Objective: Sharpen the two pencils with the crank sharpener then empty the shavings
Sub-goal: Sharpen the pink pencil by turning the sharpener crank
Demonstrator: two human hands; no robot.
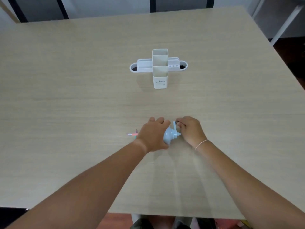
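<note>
Left hand (154, 135) is wrapped over the pale blue crank sharpener (170, 135), pressing it down on the wooden table (82, 104) near the front edge, while the right hand (191, 129) pinches the knob of the crank handle (175, 125) between fingertips, so the step looks like cranking. A pink pencil (132, 134) pokes out to the left of the left hand with a darker pencil tip just beside it; whether either is seated in the sharpener is hidden. To do this well I would keep the body clamped firmly so it cannot skid, turn the handle in smooth full circles, and feed the pencil straight in; the white desk organizer (159, 68) stands well apart, out of the way.
</note>
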